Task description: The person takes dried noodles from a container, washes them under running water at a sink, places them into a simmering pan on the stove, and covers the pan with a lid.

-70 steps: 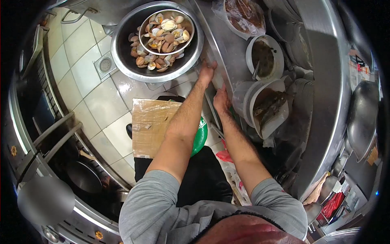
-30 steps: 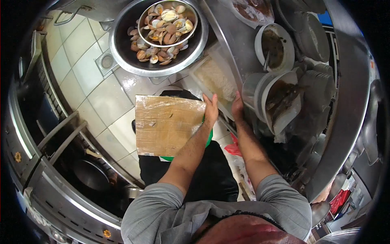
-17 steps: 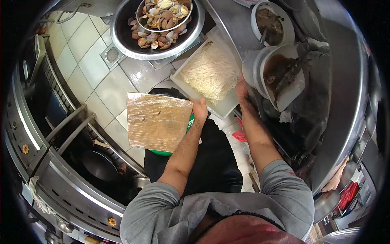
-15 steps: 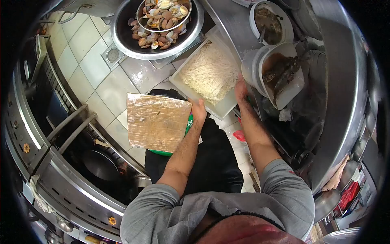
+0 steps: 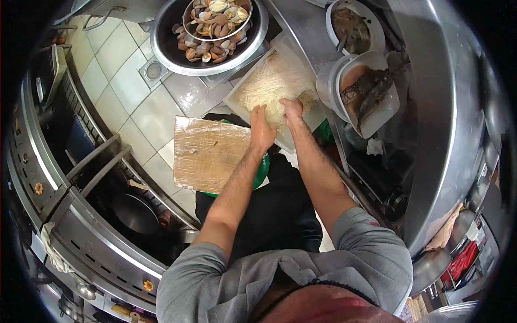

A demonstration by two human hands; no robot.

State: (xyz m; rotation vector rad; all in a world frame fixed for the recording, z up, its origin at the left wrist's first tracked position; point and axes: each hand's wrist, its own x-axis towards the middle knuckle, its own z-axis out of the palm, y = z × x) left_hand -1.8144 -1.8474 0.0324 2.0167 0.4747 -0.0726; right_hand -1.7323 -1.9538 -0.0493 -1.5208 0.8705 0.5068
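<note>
A white plastic tub [image 5: 235, 106] in front of me holds a mass of thin pale noodles [image 5: 269, 89]. My left hand [image 5: 262, 129] is at the tub's near side, fingers stretched along the noodles' edge and thumb apart. At the noodles' near right part, my right hand [image 5: 292, 110] has its fingers curled in and appears to grip some strands; its fingertips are partly hidden. Left of my left forearm lies a flat brown cardboard piece [image 5: 210, 153] wrapped in clear film, above something green [image 5: 262, 171].
A large metal basin [image 5: 161, 54] of clams stands beyond the tub, with a smaller bowl [image 5: 188, 24] of clams in it. Containers of dark food [image 5: 366, 97] sit on the right. A stove [image 5: 102, 226] with a black wok [image 5: 134, 215] lines the left.
Both hands have moved from the tub's sides onto the noodles. My right hand has come left and inward from the tub's right wall. The noodles' surface has shifted.
</note>
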